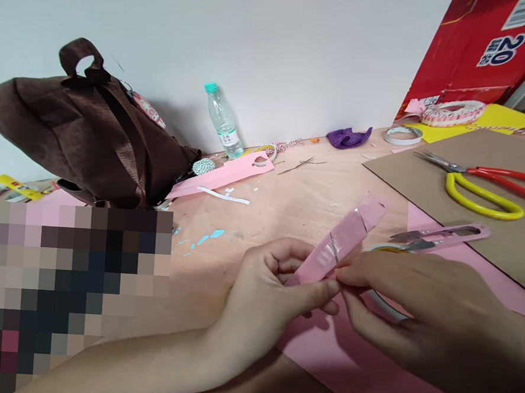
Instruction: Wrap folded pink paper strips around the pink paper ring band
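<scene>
A folded strip of pink paper (325,254), with shiny clear tape across it, tilts up to the right above the table. My left hand (279,280) is closed around its lower end, thumb in front and fingers behind. Pinched together at the strip's lower edge are the thumb and index finger of my right hand (406,312); what lies between those fingertips is hidden. Partly behind my right hand is a tape roll (384,305), resting on a large pink sheet (319,354). Pink thread snips (442,236) lie just beyond that hand.
Scissors (481,186) with red and yellow handles lie on brown cardboard (505,158) at right. A brown backpack (83,138), a water bottle (225,123), a purple crumpled piece (348,138) and another tape roll (403,136) stand or lie along the wall. A red box (480,50) is back right.
</scene>
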A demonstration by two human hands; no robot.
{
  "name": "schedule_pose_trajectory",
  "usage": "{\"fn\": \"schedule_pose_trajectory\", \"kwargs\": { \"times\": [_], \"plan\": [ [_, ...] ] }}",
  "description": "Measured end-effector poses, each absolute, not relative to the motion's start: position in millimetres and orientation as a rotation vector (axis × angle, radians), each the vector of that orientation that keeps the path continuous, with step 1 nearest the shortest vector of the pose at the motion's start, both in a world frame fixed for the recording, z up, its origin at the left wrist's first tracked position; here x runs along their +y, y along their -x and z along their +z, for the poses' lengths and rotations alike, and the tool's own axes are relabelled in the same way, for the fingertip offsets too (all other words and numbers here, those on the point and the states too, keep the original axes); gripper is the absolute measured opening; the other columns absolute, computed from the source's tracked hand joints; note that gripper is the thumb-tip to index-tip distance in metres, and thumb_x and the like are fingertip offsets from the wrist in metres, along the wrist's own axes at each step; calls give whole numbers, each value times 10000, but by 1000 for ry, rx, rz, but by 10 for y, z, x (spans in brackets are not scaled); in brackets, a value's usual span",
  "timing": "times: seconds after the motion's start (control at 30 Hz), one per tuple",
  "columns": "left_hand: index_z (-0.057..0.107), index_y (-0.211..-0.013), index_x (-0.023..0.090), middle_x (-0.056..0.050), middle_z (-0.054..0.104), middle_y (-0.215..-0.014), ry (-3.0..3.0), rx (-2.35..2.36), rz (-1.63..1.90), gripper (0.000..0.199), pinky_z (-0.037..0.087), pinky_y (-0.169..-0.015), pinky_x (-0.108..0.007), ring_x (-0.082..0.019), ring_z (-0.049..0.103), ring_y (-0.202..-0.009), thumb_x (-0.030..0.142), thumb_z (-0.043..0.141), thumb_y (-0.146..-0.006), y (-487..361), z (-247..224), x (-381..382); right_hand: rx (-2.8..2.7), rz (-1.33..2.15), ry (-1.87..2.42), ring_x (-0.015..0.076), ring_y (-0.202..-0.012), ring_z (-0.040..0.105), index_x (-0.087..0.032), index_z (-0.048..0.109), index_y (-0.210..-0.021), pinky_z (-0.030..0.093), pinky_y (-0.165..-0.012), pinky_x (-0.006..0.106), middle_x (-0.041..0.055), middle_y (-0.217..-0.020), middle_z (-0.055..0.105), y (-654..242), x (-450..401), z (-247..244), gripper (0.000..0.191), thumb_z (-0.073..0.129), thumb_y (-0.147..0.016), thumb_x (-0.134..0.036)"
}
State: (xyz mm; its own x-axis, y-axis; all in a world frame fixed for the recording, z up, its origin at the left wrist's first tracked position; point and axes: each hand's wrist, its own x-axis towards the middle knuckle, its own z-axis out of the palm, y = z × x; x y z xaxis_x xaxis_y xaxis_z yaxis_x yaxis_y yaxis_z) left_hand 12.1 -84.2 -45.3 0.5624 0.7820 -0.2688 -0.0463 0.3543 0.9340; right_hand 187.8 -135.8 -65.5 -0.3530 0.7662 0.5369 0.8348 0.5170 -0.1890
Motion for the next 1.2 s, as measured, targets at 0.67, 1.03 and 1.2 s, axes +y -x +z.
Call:
{"fn": "schedule_pose_trajectory", "kwargs": {
  "times": [0.67, 1.03, 1.2],
  "plan": [
    [555, -911, 187, 72, 657, -609, -1075, 673, 673, 226, 479, -470, -101, -36, 584, -460, 131, 729, -778, -82, -395, -690, -1062, 1698, 1016, 117, -590, 646, -143, 646, -818, 543, -565, 177, 42, -705, 679, -1810, -1260, -644, 145, 652, -845, -285],
    [329, -737, 215, 100, 576, -510, -1119, 618, 684, 406, 445, -387, -110, -72, 579, -413, 131, 725, -764, -134, -425, -727, -1018, 1656, 949, 85, -515, 594, -160, 683, -696, 501, -469, 117, 9, -616, 627, -1799, -1323, -665, 183, 646, -854, -244],
    [565, -671, 179, 11, 652, -794, -1462, 713, 851, 183, 424, -371, -123, -42, 561, -459, 167, 710, -783, -133, -414, -754, -1184, 1416, 1041, 90, -504, 583, -187, 664, -649, 495, -460, 124, -6, -588, 607, -1779, -1348, -634, 191, 617, -832, -214]
  ]
}}
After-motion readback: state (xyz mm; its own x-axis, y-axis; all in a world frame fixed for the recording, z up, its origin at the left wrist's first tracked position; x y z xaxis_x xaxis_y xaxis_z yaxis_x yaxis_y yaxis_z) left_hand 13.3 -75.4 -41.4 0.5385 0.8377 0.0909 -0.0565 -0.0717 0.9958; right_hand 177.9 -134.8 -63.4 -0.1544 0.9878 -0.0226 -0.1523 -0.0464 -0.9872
